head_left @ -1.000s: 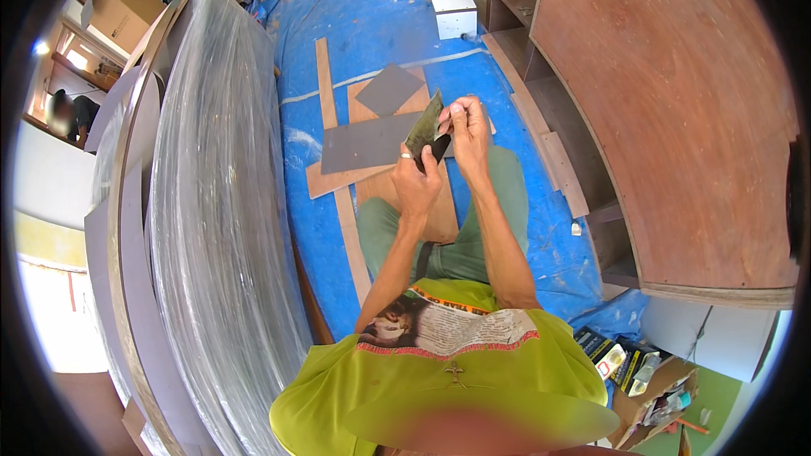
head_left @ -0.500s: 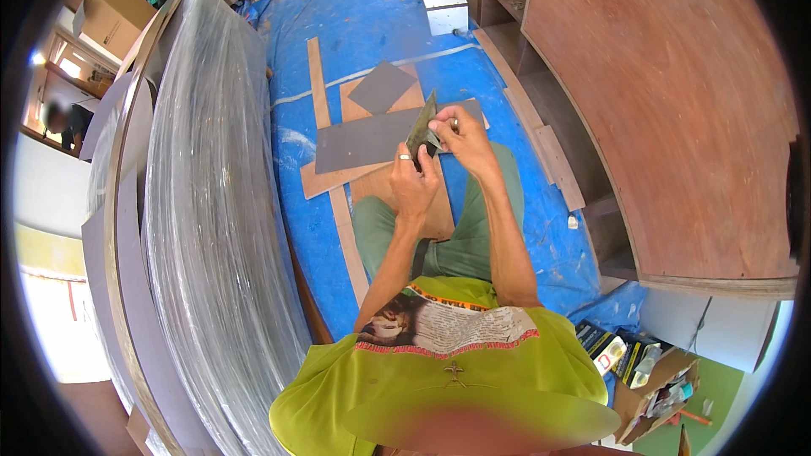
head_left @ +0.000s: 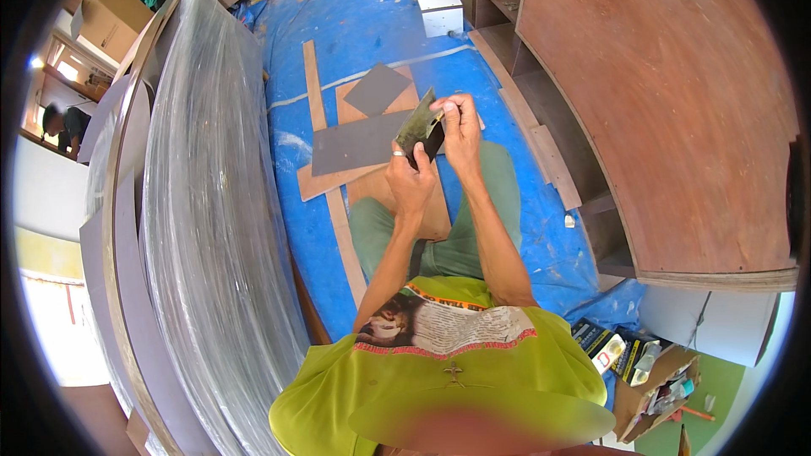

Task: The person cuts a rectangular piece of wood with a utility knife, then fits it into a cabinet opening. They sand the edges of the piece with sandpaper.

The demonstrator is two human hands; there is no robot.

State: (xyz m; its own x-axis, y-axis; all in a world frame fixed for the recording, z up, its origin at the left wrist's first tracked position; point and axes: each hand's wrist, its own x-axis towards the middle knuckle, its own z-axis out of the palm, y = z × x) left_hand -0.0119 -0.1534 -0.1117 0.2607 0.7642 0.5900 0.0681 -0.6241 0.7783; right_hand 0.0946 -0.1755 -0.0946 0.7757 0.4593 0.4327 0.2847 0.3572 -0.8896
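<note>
Over the boards I hold a worn, dark green flat folded piece, its darker inner side showing; whether it is a pouch or a folded sheet I cannot tell. My left hand grips its lower left end, thumb on the near face. At the upper right edge, my right hand pinches it with thumb and fingers. Beneath both hands a long grey board lies across brown wooden pieces. Beyond it, a smaller grey square panel rests turned on a brown board.
Blue sheeting covers the floor. A plastic-wrapped stack stands along my left, a brown wooden cabinet along my right. A white box sits farther off. Cardboard boxes lie behind right. Two other people work at far left.
The green piece has turned so that more of its broad face and dark inside show. My right hand has shifted slightly along its upper edge.
</note>
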